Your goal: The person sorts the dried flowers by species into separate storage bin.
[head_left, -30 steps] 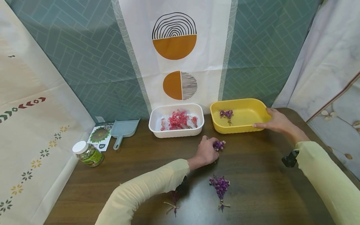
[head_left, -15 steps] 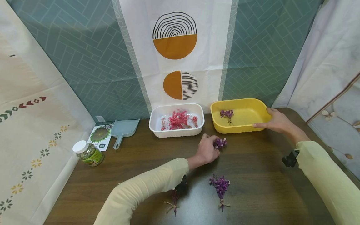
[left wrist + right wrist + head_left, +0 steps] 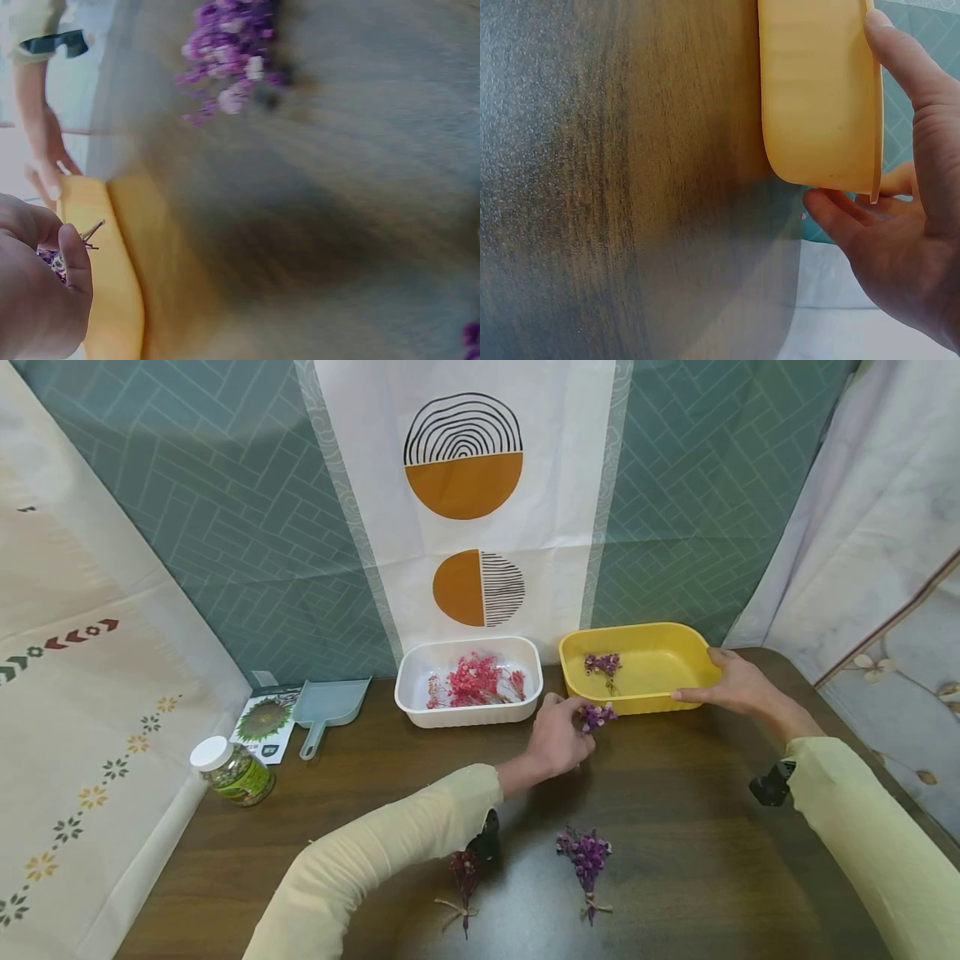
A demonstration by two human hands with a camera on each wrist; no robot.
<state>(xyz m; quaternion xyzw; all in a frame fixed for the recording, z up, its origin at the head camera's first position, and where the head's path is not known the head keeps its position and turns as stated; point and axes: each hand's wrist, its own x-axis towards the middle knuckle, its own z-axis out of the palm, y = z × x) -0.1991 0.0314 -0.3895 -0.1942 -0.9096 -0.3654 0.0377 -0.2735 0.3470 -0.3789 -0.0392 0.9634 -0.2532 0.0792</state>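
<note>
Left fingers around purple bunch; right fingers around end of yellow tub, purple sprig inside

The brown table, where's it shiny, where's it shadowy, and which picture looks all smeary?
In the head view, pale glare sits on the brown table between the purple bunch and the dark red bunch; in the right wrist view, shadow darkens it by the yellow tub; the left wrist view is smeariest.

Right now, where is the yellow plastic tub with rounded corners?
In the head view, the yellow tub sits at the back of the dark wooden table, just right of the white plastic tub, with the right hand holding its right end.
</note>
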